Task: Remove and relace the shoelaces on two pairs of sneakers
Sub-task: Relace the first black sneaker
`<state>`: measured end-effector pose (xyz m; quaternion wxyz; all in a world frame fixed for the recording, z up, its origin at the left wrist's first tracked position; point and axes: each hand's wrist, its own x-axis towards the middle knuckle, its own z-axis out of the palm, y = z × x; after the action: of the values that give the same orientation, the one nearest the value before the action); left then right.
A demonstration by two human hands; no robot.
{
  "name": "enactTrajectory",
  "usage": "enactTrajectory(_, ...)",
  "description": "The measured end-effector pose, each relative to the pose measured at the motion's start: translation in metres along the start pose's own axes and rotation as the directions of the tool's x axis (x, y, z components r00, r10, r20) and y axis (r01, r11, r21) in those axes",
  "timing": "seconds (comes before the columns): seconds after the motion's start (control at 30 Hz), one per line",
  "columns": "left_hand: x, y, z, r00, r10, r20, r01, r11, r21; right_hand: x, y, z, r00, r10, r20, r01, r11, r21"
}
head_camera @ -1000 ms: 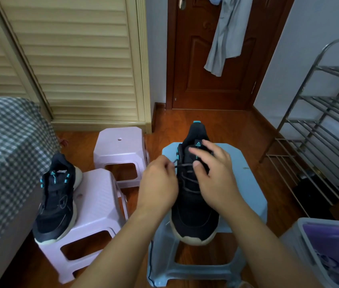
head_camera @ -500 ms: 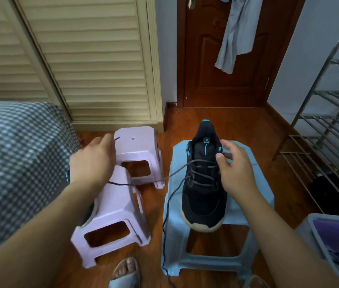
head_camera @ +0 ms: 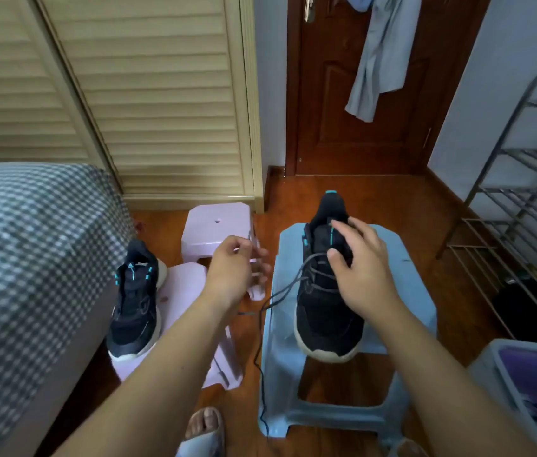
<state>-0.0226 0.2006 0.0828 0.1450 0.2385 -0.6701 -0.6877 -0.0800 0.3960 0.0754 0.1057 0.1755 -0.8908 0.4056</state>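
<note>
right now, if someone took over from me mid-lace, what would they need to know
Left hand: raised between the stools, fingers curled; whether it grips the lace is too blurred to tell.
Right hand: rests on the tongue of the sneaker on the blue stool, steadying it.
Shoelace: top rows undone, lower rows threaded; the free end trails off the blue stool to the floor.
Second sneaker: on the near pink stool by the bed, looks laced.
Done: unlacing started on one shoe.
Left: pull out the remaining rows, relace it, then do the other shoes. No second pair is in view.
</note>
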Motion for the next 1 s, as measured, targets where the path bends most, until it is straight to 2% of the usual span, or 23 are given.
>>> enactTrajectory(0.03,-0.004,-0.004,0.013,1.000,-0.013,0.027,0.015,0.996,-0.090,0.001,0.002,0.000,0.999,0.029,0.023,-0.029,0.999,0.021)
enactTrajectory(0.1,-0.008,-0.010,0.027,0.999,0.028,0.040,-0.023,0.993,-0.114,0.004,0.009,-0.002,0.998,0.063,0.024,-0.064,0.996,0.060)
enactTrajectory(0.2,-0.005,-0.012,0.027,0.993,0.119,0.019,-0.120,0.992,0.051,0.008,0.019,-0.008,0.998,0.053,-0.031,-0.051,0.996,0.069)
enactTrajectory(0.27,-0.004,-0.013,0.025,0.987,0.158,0.033,-0.161,0.979,0.123,0.005,0.021,-0.007,0.999,-0.006,-0.038,0.007,1.000,0.027)
enactTrajectory(0.37,0.000,-0.014,0.027,0.983,0.149,0.103,-0.162,0.978,0.132,0.004,0.015,-0.004,0.993,-0.118,-0.012,0.115,0.985,-0.131)
enactTrajectory(0.43,0.001,-0.014,0.034,0.981,0.131,0.144,-0.145,0.985,0.089,0.007,0.011,-0.001,0.988,-0.153,-0.019,0.148,0.976,-0.159)
enactTrajectory(0.63,-0.008,-0.017,0.047,0.989,0.108,0.102,-0.120,0.986,0.119,0.006,0.009,0.008,0.991,-0.126,-0.047,0.122,0.989,-0.089)
enactTrajectory(0.8,-0.019,-0.010,0.043,0.984,0.007,0.181,-0.009,1.000,0.012,0.003,0.009,-0.001,0.989,-0.146,-0.016,0.145,0.989,-0.021)
enactTrajectory(0.9,-0.029,-0.005,0.040,0.975,0.034,0.220,-0.051,0.996,0.072,-0.002,0.010,-0.006,0.977,-0.205,0.067,0.207,0.978,-0.020)
enactTrajectory(1.0,-0.029,-0.005,0.034,0.981,0.076,0.179,-0.094,0.991,0.095,-0.004,0.008,-0.006,0.982,-0.179,0.067,0.181,0.983,-0.027)
